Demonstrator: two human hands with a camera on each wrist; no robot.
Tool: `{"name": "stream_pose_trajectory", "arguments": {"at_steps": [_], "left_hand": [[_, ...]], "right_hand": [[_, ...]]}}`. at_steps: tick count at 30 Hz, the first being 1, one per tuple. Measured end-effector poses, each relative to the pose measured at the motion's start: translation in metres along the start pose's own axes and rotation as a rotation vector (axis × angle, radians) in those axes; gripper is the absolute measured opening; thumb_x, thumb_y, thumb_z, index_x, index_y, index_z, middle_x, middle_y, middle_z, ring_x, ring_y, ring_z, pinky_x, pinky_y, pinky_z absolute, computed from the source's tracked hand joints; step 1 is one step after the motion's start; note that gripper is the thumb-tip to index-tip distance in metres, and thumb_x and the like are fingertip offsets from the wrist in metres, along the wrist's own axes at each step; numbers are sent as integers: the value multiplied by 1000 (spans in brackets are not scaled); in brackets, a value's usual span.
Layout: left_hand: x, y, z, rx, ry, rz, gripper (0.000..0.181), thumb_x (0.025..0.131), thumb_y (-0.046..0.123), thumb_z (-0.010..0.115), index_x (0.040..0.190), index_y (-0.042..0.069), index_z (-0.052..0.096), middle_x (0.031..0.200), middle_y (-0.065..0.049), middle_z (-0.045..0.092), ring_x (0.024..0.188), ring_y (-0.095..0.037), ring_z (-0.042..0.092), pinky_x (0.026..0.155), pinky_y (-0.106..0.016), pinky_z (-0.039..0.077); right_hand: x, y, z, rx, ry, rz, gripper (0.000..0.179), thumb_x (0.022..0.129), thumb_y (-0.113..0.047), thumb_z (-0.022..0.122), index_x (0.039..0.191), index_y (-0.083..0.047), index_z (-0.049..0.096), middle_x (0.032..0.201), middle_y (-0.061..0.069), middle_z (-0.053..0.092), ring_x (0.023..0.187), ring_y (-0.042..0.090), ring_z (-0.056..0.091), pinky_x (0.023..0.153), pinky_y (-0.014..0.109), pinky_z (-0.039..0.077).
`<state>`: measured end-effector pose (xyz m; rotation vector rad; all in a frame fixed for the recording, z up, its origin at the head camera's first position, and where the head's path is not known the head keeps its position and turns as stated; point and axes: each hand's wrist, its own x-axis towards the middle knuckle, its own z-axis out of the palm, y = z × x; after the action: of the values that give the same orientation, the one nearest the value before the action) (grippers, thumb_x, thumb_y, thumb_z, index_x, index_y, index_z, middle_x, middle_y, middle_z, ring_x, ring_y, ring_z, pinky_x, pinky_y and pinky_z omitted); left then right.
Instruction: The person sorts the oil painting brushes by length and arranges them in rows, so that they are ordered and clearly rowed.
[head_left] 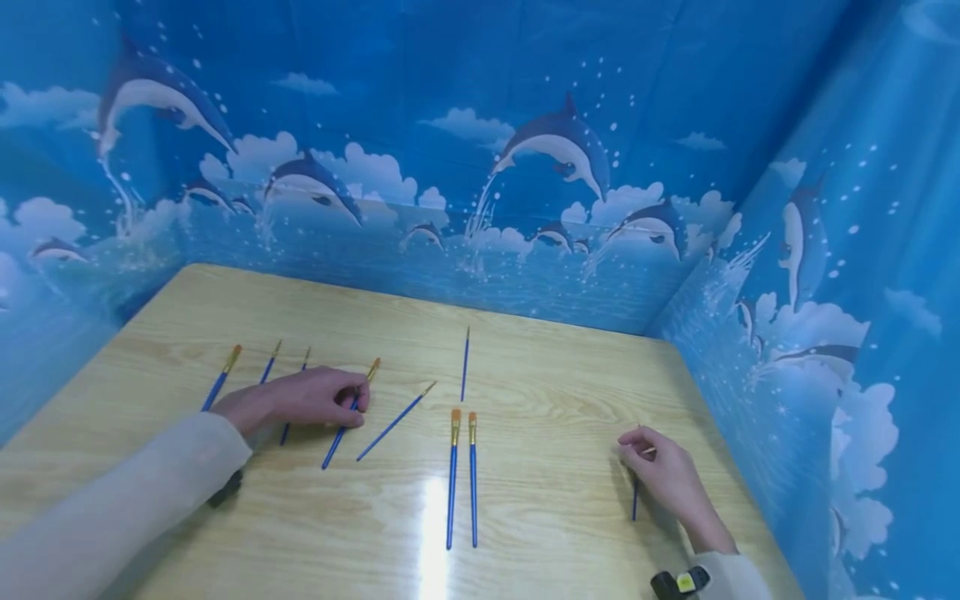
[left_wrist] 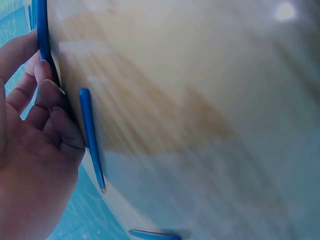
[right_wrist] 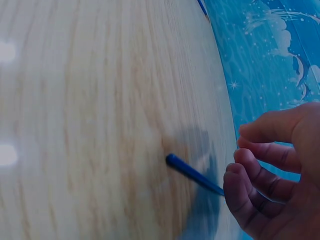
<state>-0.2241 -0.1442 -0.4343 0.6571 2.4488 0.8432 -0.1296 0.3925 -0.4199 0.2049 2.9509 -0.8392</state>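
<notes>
Held brush [head_left: 333,451], on the left half of the table [head_left: 555,400], blue-handled, its orange tip pointing toward the far edge; the left hand [head_left: 307,396] pinches it between thumb and fingers, the handle's lower end projecting below the grip. Right brush [head_left: 635,502], near the table's right side, lies partly hidden under the right hand [head_left: 666,468], whose fingers are bent, with thumb and index finger close together; whether they grip the brush cannot be told. Just beside the held brush, to its right, is a slanted brush [head_left: 396,421], its tip directed up and to the right. Left of the held brush are three more: a wide brush [head_left: 217,390], a thin brush [head_left: 268,368] and a partly covered brush [head_left: 285,432], the last passing beneath the left wrist. At the middle, two flat brushes [head_left: 452,492] [head_left: 473,492] lie side by side, orange tips away from the person, with a fine brush [head_left: 465,367] beyond them. Each arm wears a pale sleeve [head_left: 127,508] [head_left: 731,577]; a black device [head_left: 682,582] sits at the right wrist. A blue cloth [head_left: 480,83] printed with leaping dolphins, clouds and water surrounds the table's far and lateral edges
</notes>
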Motion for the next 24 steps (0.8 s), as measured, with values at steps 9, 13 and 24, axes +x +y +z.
{"name": "stream_pose_trajectory", "arguments": {"at_steps": [9, 13, 24], "left_hand": [[-1, 2, -1, 6, -6, 9, 18, 97, 30, 81, 103, 21, 66, 91, 2, 63, 82, -15, 56, 72, -29, 45], [-1, 3, -2, 11, -7, 10, 19, 97, 30, 81, 104, 20, 66, 91, 1, 63, 82, -15, 56, 72, -29, 45], [0, 0, 0, 13, -2, 17, 19, 97, 31, 81, 103, 21, 66, 91, 2, 63, 82, -14, 56, 72, -29, 45]], "right_hand": [[4, 15, 0, -70, 26, 52, 32, 102, -21, 72, 126, 0, 70, 108, 14, 72, 98, 27, 69, 80, 40, 56], [6, 16, 3, -100, 17, 90, 33, 101, -18, 73, 127, 0, 68, 107, 14, 71, 92, 24, 66, 73, 32, 49], [9, 8, 9, -99, 16, 138, 31, 102, -10, 69, 132, -1, 66, 113, 17, 72, 93, 24, 67, 74, 37, 54]]}}
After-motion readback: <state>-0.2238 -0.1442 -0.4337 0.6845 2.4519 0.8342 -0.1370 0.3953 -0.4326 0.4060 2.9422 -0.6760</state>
